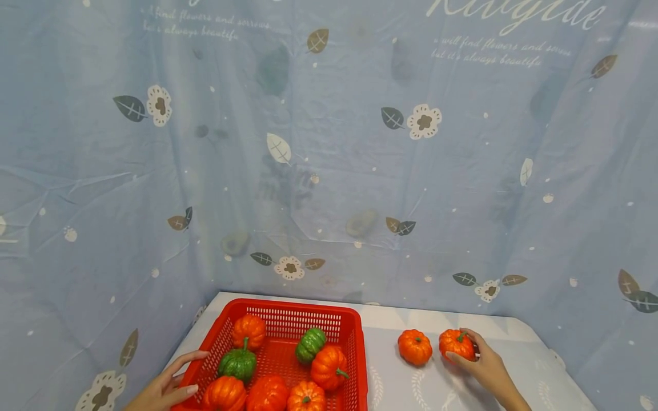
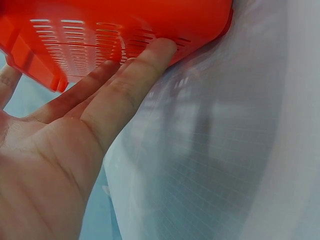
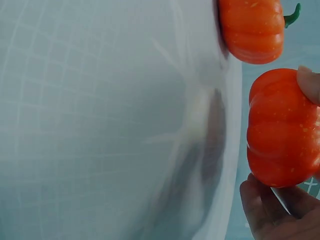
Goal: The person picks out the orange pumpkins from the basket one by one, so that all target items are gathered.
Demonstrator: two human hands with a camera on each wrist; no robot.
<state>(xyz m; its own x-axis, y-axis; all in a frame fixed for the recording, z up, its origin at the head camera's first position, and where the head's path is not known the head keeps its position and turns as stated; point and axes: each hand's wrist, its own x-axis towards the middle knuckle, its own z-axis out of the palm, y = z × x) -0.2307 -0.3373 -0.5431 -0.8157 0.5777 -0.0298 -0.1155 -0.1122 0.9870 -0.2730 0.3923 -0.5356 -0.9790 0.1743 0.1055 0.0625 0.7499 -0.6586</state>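
My right hand point(image 1: 485, 365) grips a small orange pumpkin point(image 1: 455, 345) with a green stem, thumb and fingers on opposite sides of it. The right wrist view shows this pumpkin point(image 3: 282, 127) raised over the table, its shadow below. Just left of it, a second orange pumpkin point(image 1: 414, 347) sits on the table. At the left side of a red plastic basket point(image 1: 357, 342), my left hand point(image 1: 167, 385) has its fingers stretched out. In the left wrist view straight fingers point(image 2: 122, 95) lie against the slotted outer wall point(image 2: 90, 35) of the basket.
Inside the basket are several orange pumpkins point(image 1: 249, 331) and two green ones, one green pumpkin point(image 1: 237, 365) at the left and another green pumpkin point(image 1: 311, 345) at the right. A pale patterned cloth point(image 1: 390, 382) covers the table. Blue printed curtains point(image 1: 329, 188) hang behind and at both sides.
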